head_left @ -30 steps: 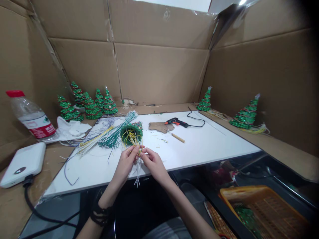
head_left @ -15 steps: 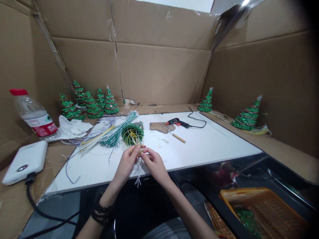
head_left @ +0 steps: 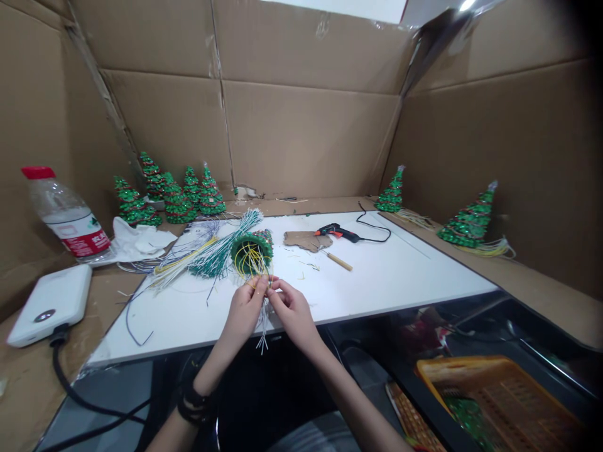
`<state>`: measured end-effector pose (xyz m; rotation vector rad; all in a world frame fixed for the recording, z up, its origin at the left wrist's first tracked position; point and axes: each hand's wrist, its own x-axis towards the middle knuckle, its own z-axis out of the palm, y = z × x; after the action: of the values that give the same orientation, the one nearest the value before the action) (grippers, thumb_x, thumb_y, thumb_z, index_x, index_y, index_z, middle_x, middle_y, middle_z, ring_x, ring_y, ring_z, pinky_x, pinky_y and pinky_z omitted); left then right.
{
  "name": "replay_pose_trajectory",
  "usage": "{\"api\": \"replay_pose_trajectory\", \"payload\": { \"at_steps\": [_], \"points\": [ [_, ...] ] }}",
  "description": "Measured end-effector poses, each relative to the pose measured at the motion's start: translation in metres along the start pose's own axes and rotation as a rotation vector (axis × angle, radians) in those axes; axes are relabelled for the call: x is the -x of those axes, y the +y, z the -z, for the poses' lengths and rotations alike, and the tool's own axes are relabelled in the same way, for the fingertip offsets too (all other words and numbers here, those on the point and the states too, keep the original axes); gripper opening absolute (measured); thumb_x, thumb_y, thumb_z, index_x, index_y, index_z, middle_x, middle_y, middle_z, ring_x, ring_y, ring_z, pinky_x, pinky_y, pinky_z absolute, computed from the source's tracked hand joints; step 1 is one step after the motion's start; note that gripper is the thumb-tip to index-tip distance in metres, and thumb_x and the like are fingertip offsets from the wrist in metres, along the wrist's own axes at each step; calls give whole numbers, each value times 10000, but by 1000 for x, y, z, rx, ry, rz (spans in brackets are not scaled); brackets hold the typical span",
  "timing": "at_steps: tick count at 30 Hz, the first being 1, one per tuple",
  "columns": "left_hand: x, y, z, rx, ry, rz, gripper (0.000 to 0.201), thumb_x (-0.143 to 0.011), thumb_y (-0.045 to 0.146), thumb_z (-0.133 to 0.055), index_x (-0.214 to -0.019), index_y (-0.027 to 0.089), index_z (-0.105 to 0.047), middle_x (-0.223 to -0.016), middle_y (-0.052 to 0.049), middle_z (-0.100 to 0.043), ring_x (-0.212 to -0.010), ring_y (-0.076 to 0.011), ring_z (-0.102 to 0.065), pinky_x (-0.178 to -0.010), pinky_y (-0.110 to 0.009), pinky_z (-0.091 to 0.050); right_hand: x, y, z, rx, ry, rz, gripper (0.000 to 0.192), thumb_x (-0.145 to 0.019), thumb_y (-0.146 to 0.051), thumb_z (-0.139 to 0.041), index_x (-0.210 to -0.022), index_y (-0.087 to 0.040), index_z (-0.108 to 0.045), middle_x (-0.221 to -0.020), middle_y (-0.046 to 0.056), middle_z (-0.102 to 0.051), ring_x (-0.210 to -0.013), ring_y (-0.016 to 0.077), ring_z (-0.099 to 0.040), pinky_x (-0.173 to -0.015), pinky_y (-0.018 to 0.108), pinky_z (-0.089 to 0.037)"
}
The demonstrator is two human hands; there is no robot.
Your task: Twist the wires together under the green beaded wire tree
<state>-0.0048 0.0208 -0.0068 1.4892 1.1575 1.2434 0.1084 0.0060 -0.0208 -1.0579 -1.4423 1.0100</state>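
A green toy Christmas tree (head_left: 252, 248) lies on its side on the white board (head_left: 386, 270), its hollow base facing me with yellow and white wires (head_left: 262, 317) spilling out. My left hand (head_left: 242, 312) and my right hand (head_left: 293, 311) meet at the board's near edge, both pinching these thin wires between fingertips. The wire ends hang down past the board's edge between my hands. A sheaf of green and white wires (head_left: 221, 245) fans out behind the tree.
Several finished trees (head_left: 172, 198) stand at the back left; two more trees (head_left: 466, 220) stand on the right. A glue gun (head_left: 336, 232), cardboard scrap (head_left: 301, 239) and small stick (head_left: 338, 260) lie mid-board. Water bottle (head_left: 66, 213) and white power device (head_left: 47, 302) are left. An orange basket (head_left: 499, 395) sits lower right.
My hands have barely shifted, working the wires with small finger movements. The view has drifted slightly; nothing else has moved.
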Motion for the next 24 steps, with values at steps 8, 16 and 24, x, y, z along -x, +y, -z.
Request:
{"api": "replay_pose_trajectory", "payload": {
  "at_steps": [8, 16, 24],
  "points": [
    [4, 0, -2, -201, 44, -27, 360, -846, 436, -405, -820, 169, -647, -742, -56, -657, -774, -213, -601, -729, -297, -423, 1, 0, 0, 35, 16, 15, 227, -803, -389, -473, -722, -181, -514, -510, -58, -408, -455, 83, -318, -439, 188, -242],
    [8, 3, -5, -316, 12, -47, 381, -857, 431, -365, -764, 176, -631, -703, -61, -652, -703, -211, -592, -708, -308, -409, 2, -2, 0, 58, -6, 29, 219, -831, -350, -448, -792, -171, -568, -554, -40, -457, -493, 94, -364, -472, 192, -280],
    [7, 2, -3, -219, 105, 20, 431, -865, 423, -309, -635, 194, -593, -553, -25, -594, -584, -192, -546, -582, -290, -391, 0, 1, -1, -104, -32, -12, 227, -814, -392, -486, -744, -178, -516, -616, -20, -523, -519, 99, -418, -498, 202, -304]
  ]
}}
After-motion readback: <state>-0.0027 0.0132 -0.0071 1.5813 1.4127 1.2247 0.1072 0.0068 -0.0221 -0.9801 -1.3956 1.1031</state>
